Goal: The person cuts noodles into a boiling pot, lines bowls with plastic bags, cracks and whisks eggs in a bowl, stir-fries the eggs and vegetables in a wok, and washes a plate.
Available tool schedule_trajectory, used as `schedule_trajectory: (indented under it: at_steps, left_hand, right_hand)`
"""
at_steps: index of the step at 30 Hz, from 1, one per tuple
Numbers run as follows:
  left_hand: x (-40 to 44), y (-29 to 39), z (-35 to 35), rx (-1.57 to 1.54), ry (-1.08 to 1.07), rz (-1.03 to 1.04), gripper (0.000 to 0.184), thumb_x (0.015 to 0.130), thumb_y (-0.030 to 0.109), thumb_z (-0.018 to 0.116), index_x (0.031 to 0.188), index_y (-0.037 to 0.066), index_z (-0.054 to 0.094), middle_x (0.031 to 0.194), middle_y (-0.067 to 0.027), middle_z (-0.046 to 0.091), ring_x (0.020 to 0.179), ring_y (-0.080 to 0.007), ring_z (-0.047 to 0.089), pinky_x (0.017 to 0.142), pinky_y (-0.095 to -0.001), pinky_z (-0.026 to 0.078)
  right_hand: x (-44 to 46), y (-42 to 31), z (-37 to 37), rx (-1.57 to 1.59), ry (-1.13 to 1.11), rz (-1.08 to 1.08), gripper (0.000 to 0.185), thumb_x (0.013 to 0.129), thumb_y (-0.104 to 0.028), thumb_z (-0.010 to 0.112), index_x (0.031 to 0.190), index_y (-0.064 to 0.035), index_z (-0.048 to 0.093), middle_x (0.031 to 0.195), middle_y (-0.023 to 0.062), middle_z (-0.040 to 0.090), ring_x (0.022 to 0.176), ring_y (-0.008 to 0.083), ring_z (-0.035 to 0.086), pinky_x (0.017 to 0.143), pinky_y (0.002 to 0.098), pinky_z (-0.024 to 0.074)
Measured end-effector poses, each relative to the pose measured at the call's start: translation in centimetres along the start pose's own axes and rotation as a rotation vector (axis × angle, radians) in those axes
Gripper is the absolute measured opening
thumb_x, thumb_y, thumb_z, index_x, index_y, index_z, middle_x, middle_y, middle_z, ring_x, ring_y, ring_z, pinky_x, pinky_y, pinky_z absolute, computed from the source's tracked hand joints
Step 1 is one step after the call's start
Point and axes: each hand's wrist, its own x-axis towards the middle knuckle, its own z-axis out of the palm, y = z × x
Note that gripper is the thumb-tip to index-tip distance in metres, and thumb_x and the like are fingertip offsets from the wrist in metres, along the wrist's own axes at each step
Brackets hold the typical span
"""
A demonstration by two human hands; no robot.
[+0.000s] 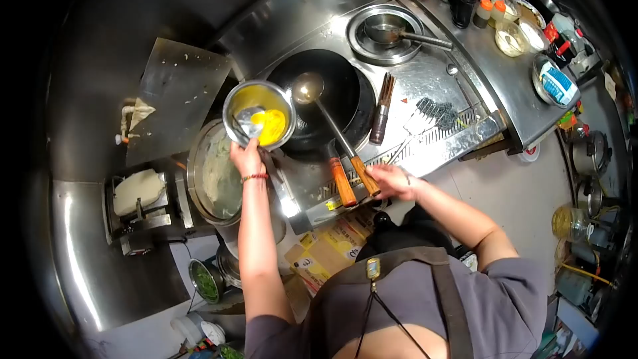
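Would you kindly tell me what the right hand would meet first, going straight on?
Likely the right hand meets the ladle handle first; whether they already touch is unclear.

The round, silver-grey metal bowl (240, 100) held bright yellow contents (271, 127). The round, black metal wok (339, 86) contrasted with the long, silver metal ladle (336, 131), whose wooden grip was orange-brown; a second tapered wooden handle (342, 183) matched it. The thin beaded bracelet (254, 177) was mostly red. A dark brown fabric apron strap (448, 292) crossed a plain grey-purple cloth shirt (492, 299). Flat tan cardboard (332, 252) carried yellow panels and dark print. The crinkled packet (558, 83) was blue and white.
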Motion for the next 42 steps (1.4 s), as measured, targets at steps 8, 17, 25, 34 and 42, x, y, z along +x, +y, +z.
schedule_trajectory:
  at_steps: [8,17,25,34,42]
  left_hand:
    - [3.7,-2.3,3.0,0.918,-0.145,0.393,0.017,0.062,0.0,0.063,0.075,0.001,0.052,0.067,-0.0115,0.056,0.062,-0.0244,0.057,0.061,-0.0325,0.045]
    - [3.5,2.0,6.0,0.998,-0.347,0.979,0.02,0.066,0.0,0.057,0.084,0.006,0.053,0.08,-0.0145,0.054,0.08,-0.0364,0.053,0.067,-0.043,0.044]
    - [5.0,5.6,5.0,0.766,-0.225,1.193,0.02,0.066,0.001,0.056,0.085,0.004,0.057,0.079,-0.0131,0.058,0.074,-0.0356,0.055,0.066,-0.0401,0.046]
    - [8.3,-4.0,0.9,-0.393,0.133,-0.382,0.024,0.07,-0.004,0.056,0.093,-0.002,0.05,0.082,-0.0187,0.058,0.074,-0.0295,0.061,0.068,-0.0445,0.053]
    - [-8.8,1.6,22.0,-0.478,-0.413,-0.408,0.017,0.072,0.002,0.06,0.085,-0.008,0.055,0.09,-0.0184,0.059,0.077,-0.0309,0.062,0.069,-0.0394,0.055]
  right_hand:
    - [-1.6,-0.5,0.7,0.069,-0.037,-0.281,0.016,0.085,-0.008,0.052,0.097,0.0,0.048,0.061,0.001,0.046,0.044,0.0077,0.042,0.039,0.0229,0.0346]
    - [-12.5,-1.5,-3.0,-0.887,0.542,-0.493,0.042,0.078,-0.015,0.059,0.114,0.0049,0.048,0.086,0.0278,0.059,0.087,0.0393,0.059,0.077,0.0411,0.0454]
    - [-17.6,-1.0,-1.9,-1.335,0.596,-0.658,0.053,0.069,0.0,0.057,0.119,-0.0155,0.05,0.085,0.0158,0.06,0.072,0.0359,0.059,0.066,0.042,0.0475]
    - [-6.3,1.9,-1.3,-1.39,0.51,-0.8,0.047,0.081,-0.01,0.044,0.127,-0.0201,0.046,0.084,0.0157,0.058,0.064,0.0283,0.062,0.056,0.0392,0.0501]
    - [-7.7,0.5,-8.4,-1.292,0.402,-1.033,0.066,0.076,-0.02,0.065,0.133,-0.0127,0.033,0.127,0.0239,0.038,0.115,0.0378,0.042,0.093,0.0425,0.0386]
